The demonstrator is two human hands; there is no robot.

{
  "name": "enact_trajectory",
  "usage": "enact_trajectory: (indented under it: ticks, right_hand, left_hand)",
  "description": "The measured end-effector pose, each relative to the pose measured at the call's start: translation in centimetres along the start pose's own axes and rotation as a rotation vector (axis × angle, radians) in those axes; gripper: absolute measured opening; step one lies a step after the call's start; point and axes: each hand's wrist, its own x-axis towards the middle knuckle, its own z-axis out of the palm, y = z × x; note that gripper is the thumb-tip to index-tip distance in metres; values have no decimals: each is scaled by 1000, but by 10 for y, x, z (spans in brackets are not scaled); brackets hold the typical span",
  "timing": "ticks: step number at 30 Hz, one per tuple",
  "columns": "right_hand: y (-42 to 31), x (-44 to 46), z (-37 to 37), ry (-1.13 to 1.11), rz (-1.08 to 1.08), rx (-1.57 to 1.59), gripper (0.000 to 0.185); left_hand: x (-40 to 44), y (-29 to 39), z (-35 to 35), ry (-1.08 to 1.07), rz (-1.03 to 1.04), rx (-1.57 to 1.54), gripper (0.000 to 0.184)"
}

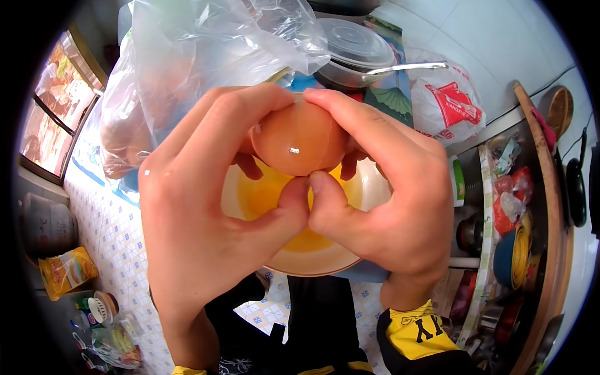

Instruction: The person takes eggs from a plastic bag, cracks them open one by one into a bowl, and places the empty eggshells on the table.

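Left hand (194, 175) and right hand (403, 184) are curled partway closed, sharing one grip on a smooth, glossy, brown-shelled egg (297, 140). Their index fingertips nearly meet along its far edge, the thumbs sit side by side at its near edge, and other fingers reach beneath. A fine line runs down the shell on the right, perhaps a crack. The egg should be light, stiff yet brittle, and probably slippery; light fingertip pressure spread around both ends seems safest, with the thumbs close to that line and no hard squeeze.

Below the egg, well inside the rim, is a wide, round, cream-coloured bowl (306, 266) holding yellow liquid (309, 242), likely beaten or loose egg. Beyond lie a crinkled, clear plastic bag (187, 53) and a round, translucent lid (353, 42) on a metal pot (340, 74).
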Motion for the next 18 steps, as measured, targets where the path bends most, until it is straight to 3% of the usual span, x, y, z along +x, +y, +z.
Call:
enact_trajectory:
  ticks: [18]
  right_hand:
    - [-5,4,-1,-68,-11,-45,51]
  left_hand:
    - [-2,-7,-2,1,33,-22,51]
